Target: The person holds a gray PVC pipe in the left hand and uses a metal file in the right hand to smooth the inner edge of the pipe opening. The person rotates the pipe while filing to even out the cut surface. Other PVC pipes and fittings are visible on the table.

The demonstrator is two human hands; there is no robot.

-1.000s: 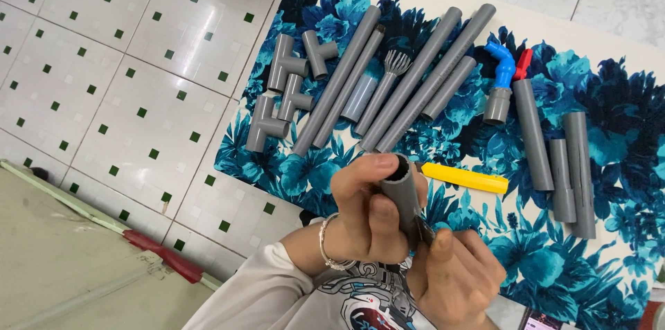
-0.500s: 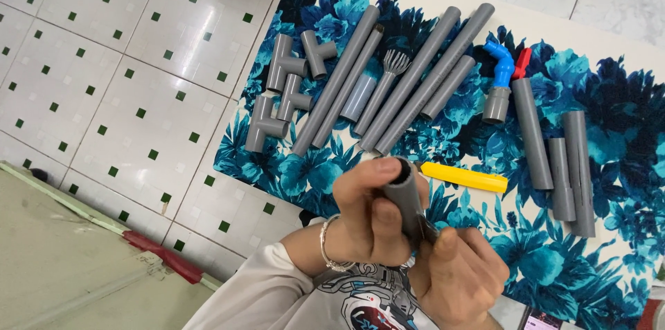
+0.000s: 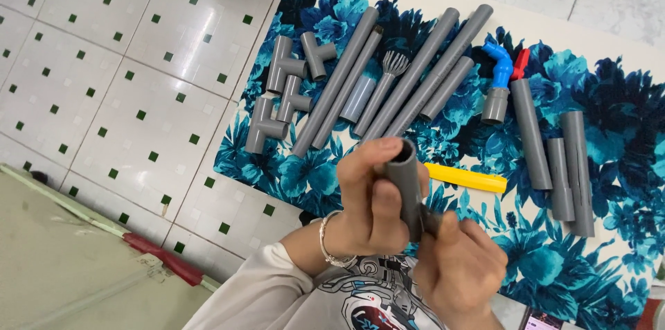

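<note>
Together, left hand (image 3: 370, 205) and right hand (image 3: 460, 268) fingers grip a grey pipe (image 3: 405, 184) above the floral mat's (image 3: 623, 129) near edge.

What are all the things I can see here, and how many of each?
Long pipes: about four, grey, slanted across the mat's middle.
Tee fittings: four, grey, mat's left end.
Shorter pipes: three, grey, mat's right side.
Tap: one, blue with red handle, on a grey socket.
Yellow bar: one, yellow, behind the hands.
Flowered mat: one, blue and white, on the tiled floor.
Held pipe: one, grey, gripped by both hands.
Bracelet: one, silver, left wrist.
Left hand; right hand.
</note>
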